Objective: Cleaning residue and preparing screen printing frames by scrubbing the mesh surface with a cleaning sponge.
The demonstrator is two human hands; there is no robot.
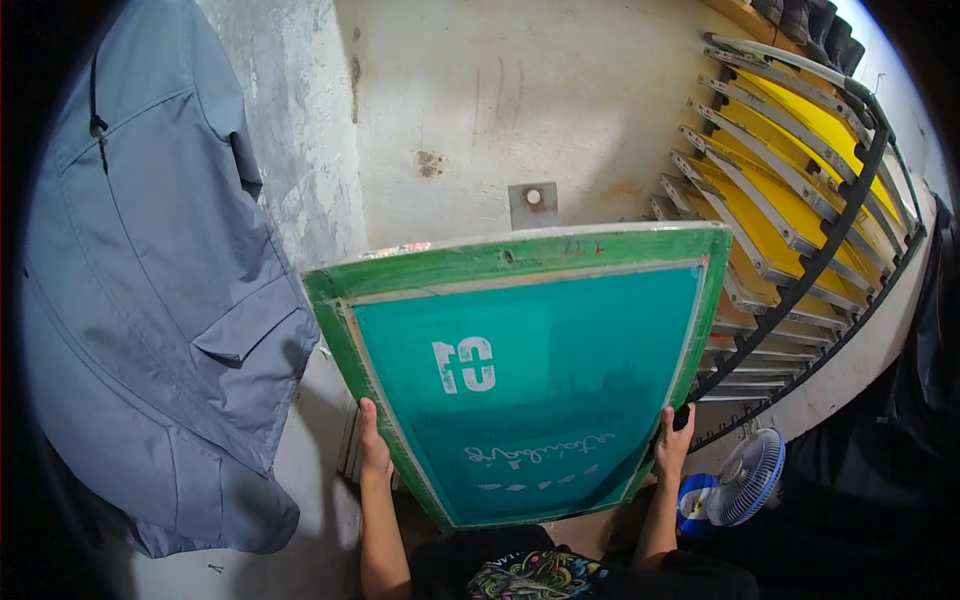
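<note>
the left hand point(374, 450) is gripping the left edge of a green-framed printing screen point(530, 385), thumb lying along the frame; the remaining fingers are hidden behind it. the right hand point(672, 440) is gripping the right edge, fingers curled around the frame. the screen is being held upright between both hands, its teal mesh facing the person, in front of a pale wall point(480, 110). a small blue fan point(745, 490) is sitting low right. a grey jacket point(150, 300) is hanging at left. a rack of yellow screens point(790, 190) is standing at right.
</note>
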